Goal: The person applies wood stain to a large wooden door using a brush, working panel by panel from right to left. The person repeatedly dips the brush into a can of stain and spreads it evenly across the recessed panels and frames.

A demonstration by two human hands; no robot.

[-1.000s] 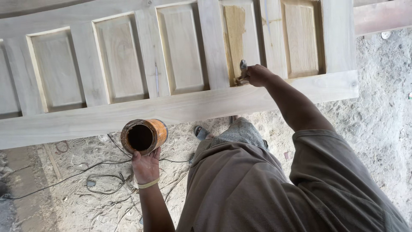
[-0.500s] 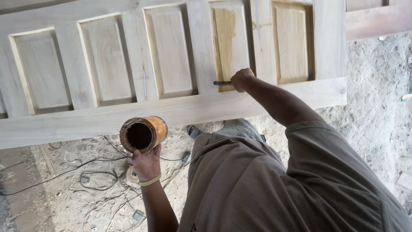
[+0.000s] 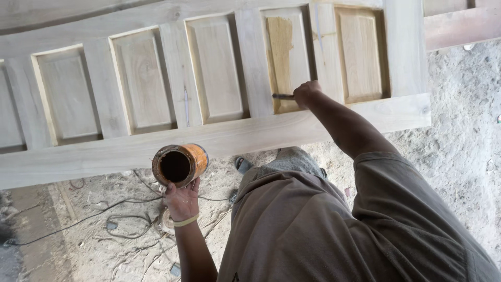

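The right hand [image 3: 307,93] is clamped on a thin brush [image 3: 283,96] whose tip, probably bristles, meets the pale raised-panel wooden door [image 3: 219,141] just left of the fist; six recessed panels show, two stained amber. The left hand [image 3: 181,201] grips one round rusty orange tin [image 3: 179,164], held higher than half a second ago.

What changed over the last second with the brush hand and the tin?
The right hand has slid the brush down the half-coated panel of the wooden door; its tip now sits near the panel's lower edge and points left. The left hand still grips the open orange tin below the door, and the darker coated streak looks much the same.
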